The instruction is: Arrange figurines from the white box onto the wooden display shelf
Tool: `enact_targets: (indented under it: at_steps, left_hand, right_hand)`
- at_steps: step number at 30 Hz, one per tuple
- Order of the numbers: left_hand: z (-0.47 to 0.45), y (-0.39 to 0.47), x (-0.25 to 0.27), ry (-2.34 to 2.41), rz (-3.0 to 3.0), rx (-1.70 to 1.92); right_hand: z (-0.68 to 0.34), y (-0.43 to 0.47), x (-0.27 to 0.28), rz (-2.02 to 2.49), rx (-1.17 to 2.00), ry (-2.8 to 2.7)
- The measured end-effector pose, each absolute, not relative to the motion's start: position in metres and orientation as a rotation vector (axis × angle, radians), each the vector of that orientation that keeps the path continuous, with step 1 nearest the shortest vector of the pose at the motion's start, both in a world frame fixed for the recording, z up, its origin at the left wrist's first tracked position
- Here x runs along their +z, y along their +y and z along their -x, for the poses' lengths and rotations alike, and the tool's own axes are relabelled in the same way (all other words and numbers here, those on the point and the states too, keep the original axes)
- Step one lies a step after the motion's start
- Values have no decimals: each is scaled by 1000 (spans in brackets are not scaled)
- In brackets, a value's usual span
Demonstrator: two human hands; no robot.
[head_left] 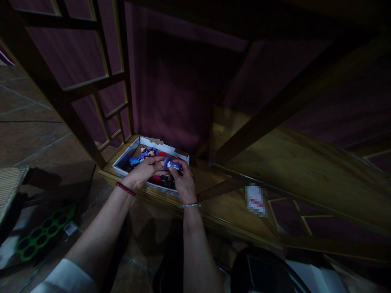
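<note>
A small blue-and-white figurine (173, 165) is held between both hands, just above an open white cardboard box (120, 166). My left hand (146, 169) pinches its left end, and my right hand (184, 179) grips its right side with thumb and fingers. Inside the box lie several more little figurines (147, 151) with dark hair and blue clothing, along with some red pieces (156, 179). My hands cover part of the box's contents. A dark red bead bracelet (125, 189) circles my left wrist, and a pale bracelet (190, 205) circles the right.
The box stands on a wooden shelf (226, 211) beside a lattice panel (88, 87). A slanting wooden beam (262, 116) crosses at right. A blurred white item (255, 199) lies on the shelf. Lower left, a green rack with round holes (45, 232) sits near a woven seat (12, 183).
</note>
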State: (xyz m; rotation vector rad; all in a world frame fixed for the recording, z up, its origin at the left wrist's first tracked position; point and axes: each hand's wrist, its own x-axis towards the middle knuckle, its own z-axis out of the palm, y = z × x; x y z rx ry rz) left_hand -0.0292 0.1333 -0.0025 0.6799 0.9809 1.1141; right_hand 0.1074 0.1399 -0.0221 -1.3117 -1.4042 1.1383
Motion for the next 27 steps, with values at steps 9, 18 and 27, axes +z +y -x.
enact_targets:
  at_steps: [9, 18, 27]
  left_hand:
    - [28, 134, 0, 993, -724, 1082]
    - [30, 135, -4, 989, -773, 1061]
    - [30, 135, -2, 1010, -775, 1046]
  right_hand:
    - [-108, 142, -25, 1289, 1144, -1372]
    - [-108, 143, -27, 1268, 1109, -1418]
    - [-107, 142, -25, 1259, 1089, -1447]
